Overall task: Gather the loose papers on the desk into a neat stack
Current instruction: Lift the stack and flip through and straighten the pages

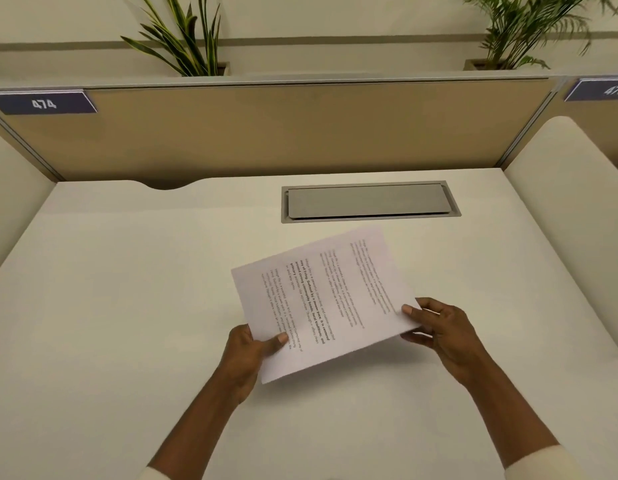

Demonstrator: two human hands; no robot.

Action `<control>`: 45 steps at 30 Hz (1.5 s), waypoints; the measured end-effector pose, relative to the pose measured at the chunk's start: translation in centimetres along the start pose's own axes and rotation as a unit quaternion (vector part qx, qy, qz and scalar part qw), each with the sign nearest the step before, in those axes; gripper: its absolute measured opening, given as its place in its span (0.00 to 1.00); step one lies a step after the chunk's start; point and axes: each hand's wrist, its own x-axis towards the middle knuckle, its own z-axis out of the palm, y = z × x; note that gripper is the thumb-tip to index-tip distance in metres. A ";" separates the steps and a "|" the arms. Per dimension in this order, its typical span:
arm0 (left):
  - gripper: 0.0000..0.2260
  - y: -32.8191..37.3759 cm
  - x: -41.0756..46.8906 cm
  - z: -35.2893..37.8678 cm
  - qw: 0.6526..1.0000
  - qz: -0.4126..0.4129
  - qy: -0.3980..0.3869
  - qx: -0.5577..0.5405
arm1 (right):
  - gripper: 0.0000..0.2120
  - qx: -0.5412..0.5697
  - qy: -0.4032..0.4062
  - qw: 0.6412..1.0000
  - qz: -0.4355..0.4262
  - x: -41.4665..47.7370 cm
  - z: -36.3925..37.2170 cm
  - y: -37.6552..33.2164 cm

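Observation:
White printed papers (331, 299) are held just above the middle of the white desk (127, 306), turned at an angle with the text running sideways. My left hand (246, 355) pinches their near-left edge, thumb on top. My right hand (442, 330) grips the right corner, thumb on the page and fingers underneath. How many sheets are in the bundle cannot be told; the edges look nearly aligned. No other loose sheets show on the desk.
A grey cable-hatch lid (368, 201) is set into the desk behind the papers. A tan partition (283, 129) with labels 474 and 475 closes the back, with plants (189, 39) above it. Rounded white side panels (570, 188) flank the desk.

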 end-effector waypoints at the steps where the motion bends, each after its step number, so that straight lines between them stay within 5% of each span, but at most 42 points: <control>1: 0.18 -0.4 -0.2 0.2 1.000 0.000 0.012 -0.021 | 0.29 0.030 -0.003 1.000 0.007 -0.3 0.3 0.2; 9: 0.20 -2.7 -2.6 4.6 0.989 0.001 0.067 -0.134 | 0.17 0.116 0.018 0.993 0.022 -2.5 7.5 2.8; 17: 0.21 -3.3 -4.5 7.6 0.985 -0.002 0.080 -0.151 | 0.08 0.069 0.147 0.986 -0.034 -3.5 12.1 5.4; 24: 0.20 -3.8 -5.5 8.1 0.980 -0.027 0.066 -0.185 | 0.10 0.040 0.175 0.980 -0.080 -3.7 12.0 5.3; 34: 0.27 -2.2 -5.8 4.9 0.985 -0.014 0.052 -0.162 | 0.14 0.026 0.074 0.994 -0.081 -3.7 7.0 3.0; 39: 0.15 -0.8 -5.9 1.8 0.997 -0.021 0.067 -0.030 | 0.15 -0.038 -0.029 0.997 -0.057 -4.0 3.9 1.7; 45: 0.11 1.5 -6.6 1.2 0.995 -0.025 -0.017 0.099 | 0.19 -0.078 -0.112 0.990 -0.037 -4.1 2.6 0.9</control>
